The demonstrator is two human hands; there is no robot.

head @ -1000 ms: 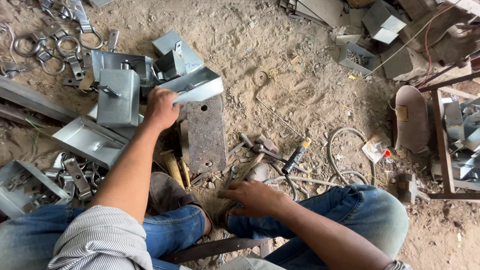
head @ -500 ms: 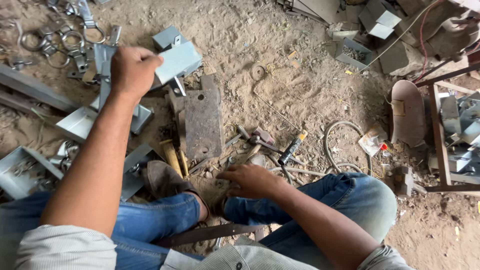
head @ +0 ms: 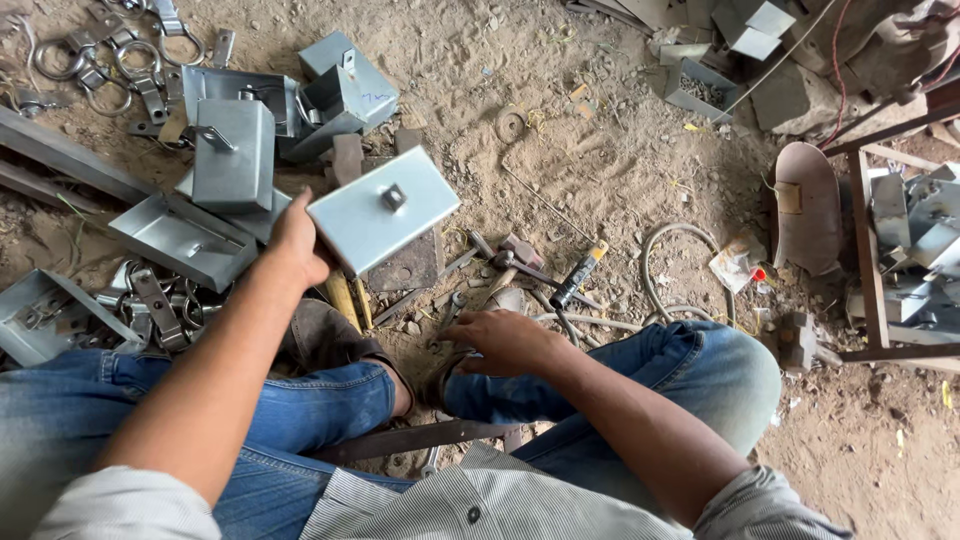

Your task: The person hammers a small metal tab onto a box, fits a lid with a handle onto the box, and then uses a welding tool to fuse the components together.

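- Left hand (head: 297,243) has a grip on the near-left corner of a flat grey metal box (head: 383,207), holding it tilted up off the ground, small square stud on its top face.
- Right hand (head: 505,340) is down low, just below and right of the box, fingers curled loosely over the dirt by the shoes; can't tell if it's gripping anything.
- A hammer (head: 517,253) lies just right of the box, with a yellow-tipped screwdriver (head: 578,276) beyond it.
- More grey metal boxes (head: 232,152) are piled left of the held one.
- Metal rings (head: 128,60) sit well up-left of it.
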